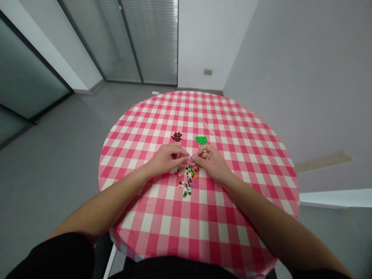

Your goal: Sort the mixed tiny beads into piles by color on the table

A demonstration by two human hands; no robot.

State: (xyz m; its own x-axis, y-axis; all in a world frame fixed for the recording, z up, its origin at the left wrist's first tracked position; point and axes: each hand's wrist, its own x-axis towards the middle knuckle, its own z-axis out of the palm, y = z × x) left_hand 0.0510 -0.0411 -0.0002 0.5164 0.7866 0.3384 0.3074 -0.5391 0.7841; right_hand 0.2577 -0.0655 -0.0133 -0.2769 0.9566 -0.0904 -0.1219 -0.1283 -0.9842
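Note:
Above the table's middle my left hand (166, 159) and my right hand (212, 163) come close together, fingertips almost meeting. A tiny blue piece (191, 157) shows at the fingertips of my right hand, whose thumb and fingers are pinched. My left hand is bent into a pinch as well; what lies between its thumb and forefinger is too small to make out. Just below the hands a loose scatter of tiny mixed-colour pieces (189, 180) lies on the cloth. Beyond my fingers are a pile of dark brown pieces (176, 136) and a pile of green pieces (201, 140).
A round table with a red-and-white checked cloth (186, 226) stands before me. Behind it are a white wall (209, 38) and glass partitions (139, 42). A small white object (155, 93) lies on the floor past the far edge.

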